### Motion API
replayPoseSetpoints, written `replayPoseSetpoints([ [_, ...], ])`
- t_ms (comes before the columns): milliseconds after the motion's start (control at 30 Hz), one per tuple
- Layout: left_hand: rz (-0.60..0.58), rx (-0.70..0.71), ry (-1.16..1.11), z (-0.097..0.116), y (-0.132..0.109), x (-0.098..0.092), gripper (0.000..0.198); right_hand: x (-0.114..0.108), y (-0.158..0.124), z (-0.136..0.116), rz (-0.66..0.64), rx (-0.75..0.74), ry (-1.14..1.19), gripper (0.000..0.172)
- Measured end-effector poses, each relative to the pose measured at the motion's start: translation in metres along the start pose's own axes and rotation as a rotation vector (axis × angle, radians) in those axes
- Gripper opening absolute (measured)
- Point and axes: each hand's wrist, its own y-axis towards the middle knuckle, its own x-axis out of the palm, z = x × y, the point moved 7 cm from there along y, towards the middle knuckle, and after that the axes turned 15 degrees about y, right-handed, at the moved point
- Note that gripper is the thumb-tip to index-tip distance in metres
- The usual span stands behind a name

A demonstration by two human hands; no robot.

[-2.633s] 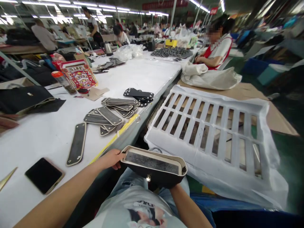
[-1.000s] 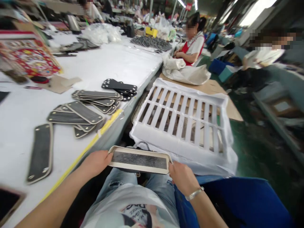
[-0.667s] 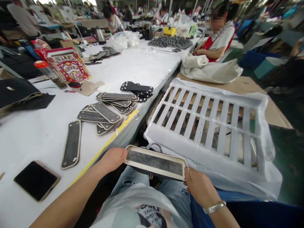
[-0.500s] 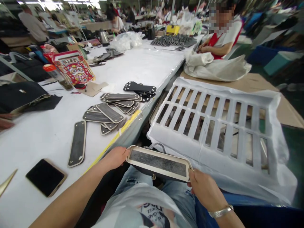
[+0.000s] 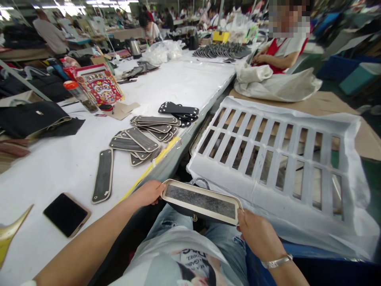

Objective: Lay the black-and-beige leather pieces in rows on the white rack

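Observation:
A dark handbag (image 5: pixel 202 201) is stretched between my hands above my lap, its long grey panel with a cream border facing up. A small metal fitting shows below its near edge; the rest of its body is hidden. My left hand (image 5: pixel 151 192) pinches the left end of the border. At the right end, my right hand (image 5: pixel 253 230) grips the corner with thumb and fingers. Left of it on the table lie a lone dark strip with a pale edge and metal eyelets (image 5: pixel 102 175) and a pile of similar strips (image 5: pixel 133 141).
A white table (image 5: pixel 68 159) carries a phone (image 5: pixel 66 214), a yellow pointed object (image 5: pixel 12 234), black strips (image 5: pixel 181 111) and a red printed box (image 5: pixel 99 85). A white slotted frame (image 5: pixel 268 147) stands close on my right. A co-worker (image 5: pixel 282 51) sits beyond it.
The view has shifted slightly, so the table and its things appear further right. Both hands keep their hold on the bag, which sits at nearly the same place and tilt.

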Motion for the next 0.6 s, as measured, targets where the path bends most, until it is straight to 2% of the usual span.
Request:
replayPoseSetpoints([
  [67, -0.092, -0.005, -0.305, -0.009, -0.001, 0.008, 0.059, 0.000, -0.001, 0.001, 0.020, -0.006, 0.036, 0.024],
  [167, -0.078, 0.007, -0.521, -0.015, -0.006, 0.010, 0.070, -0.002, -0.001, 0.003, 0.059, -0.012, 0.079, 0.022],
  [233, 0.004, -0.005, -0.422, -0.014, -0.009, 0.007, 0.065, -0.002, -0.001, 0.003, 0.051, -0.009, 0.065, 0.022],
  [333, 0.163, 0.006, -0.014, -0.002, -0.011, -0.003, 0.049, -0.002, 0.000, 0.002, -0.001, 0.009, 0.051, 0.023],
  [400, 0.211, 0.010, 0.155, 0.007, -0.011, -0.007, 0.044, -0.003, 0.000, 0.001, -0.031, 0.022, 0.065, 0.023],
  [600, 0.186, -0.029, 0.138, 0.007, -0.006, -0.007, 0.042, -0.004, 0.001, -0.002, -0.035, 0.018, 0.012, 0.027],
])
